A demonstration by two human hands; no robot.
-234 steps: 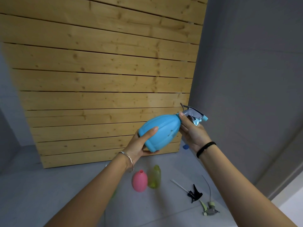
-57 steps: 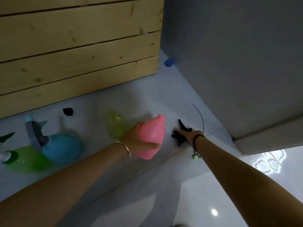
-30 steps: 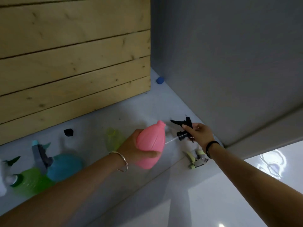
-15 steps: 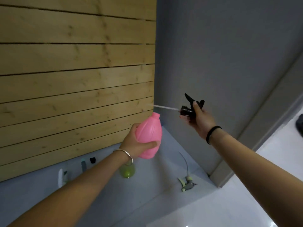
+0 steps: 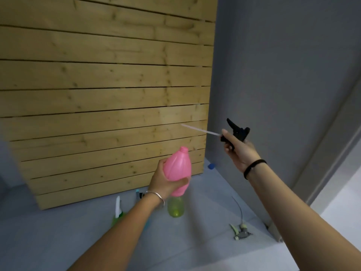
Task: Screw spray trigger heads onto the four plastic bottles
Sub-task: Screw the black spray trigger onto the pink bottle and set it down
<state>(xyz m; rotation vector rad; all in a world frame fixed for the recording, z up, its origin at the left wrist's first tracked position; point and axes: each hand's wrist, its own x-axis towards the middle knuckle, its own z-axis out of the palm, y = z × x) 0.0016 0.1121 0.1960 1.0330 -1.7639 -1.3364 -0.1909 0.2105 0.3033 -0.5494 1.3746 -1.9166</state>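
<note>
My left hand [image 5: 162,181] grips a pink plastic bottle [image 5: 178,170] around its lower body, held upright with its bare threaded neck up. My right hand [image 5: 239,151] holds a black spray trigger head [image 5: 237,131] up and to the right of the bottle; its clear dip tube [image 5: 199,130] points left, ending above the neck. On the floor below stands a yellow-green bottle [image 5: 175,207] without a head. A grey-and-green trigger head [image 5: 241,232] with its curved tube lies to the right. My left arm partly hides a green bottle [image 5: 118,212] with a white head and a blue trigger head [image 5: 138,194].
A wall of horizontal wooden planks [image 5: 105,94] stands behind the bottles, and a grey wall [image 5: 283,75] meets it at the right. A small blue cap [image 5: 211,166] lies on the grey floor [image 5: 195,241] in the corner.
I picked the black trigger head off the floor and raised it together with the pink bottle. The bottle now stands more upright, and the view has tilted up.
</note>
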